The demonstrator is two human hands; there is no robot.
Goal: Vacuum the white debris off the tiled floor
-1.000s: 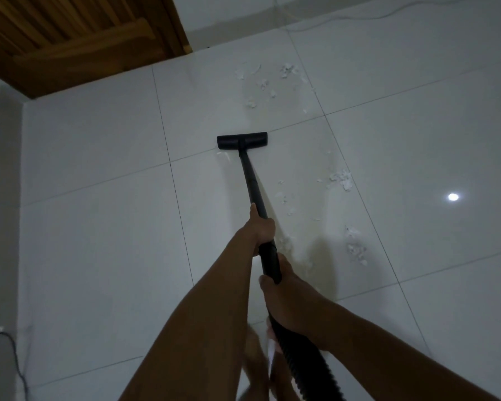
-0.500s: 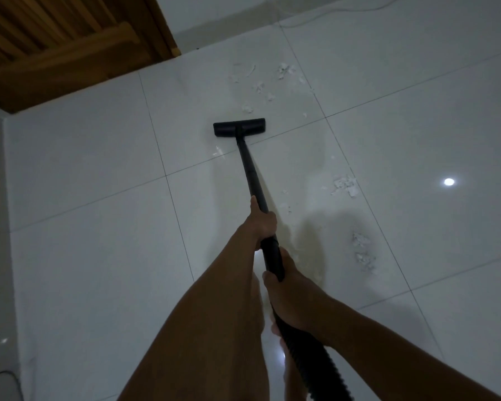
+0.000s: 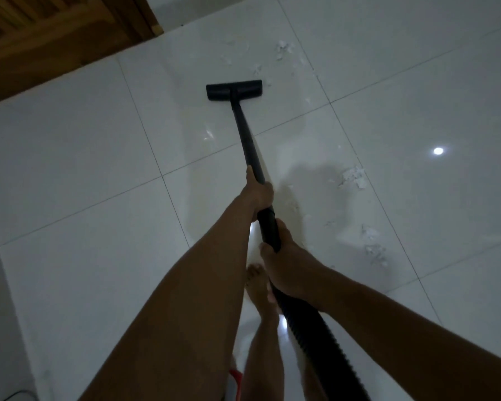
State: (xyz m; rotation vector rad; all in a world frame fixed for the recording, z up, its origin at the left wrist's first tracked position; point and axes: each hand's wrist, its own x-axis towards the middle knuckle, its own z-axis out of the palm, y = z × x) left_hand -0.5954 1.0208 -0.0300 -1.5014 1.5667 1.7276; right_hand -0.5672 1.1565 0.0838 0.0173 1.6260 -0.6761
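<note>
Head view, dim light. I see the wand (image 3: pixel 248 140) with its long axis running up-frame away from the person, leaning slightly left. It ends at the nozzle (image 3: pixel 234 90), whose bar lies crosswise and seems flat on the floor (image 3: pixel 84 169), though it is too dark to be sure.

Left hand (image 3: pixel 258 193) grips the wand higher up, fingers wrapped round it. Right hand (image 3: pixel 284 264) clamps lower, where the ribbed hose (image 3: pixel 315 337) begins.

Debris (image 3: pixel 282 50) is scattered just beyond and right of the nozzle. More clumps lie right of the wand, well apart from it.

Bare foot (image 3: pixel 258 285) below the hands. Wooden door (image 3: pixel 55 39) top left.
</note>
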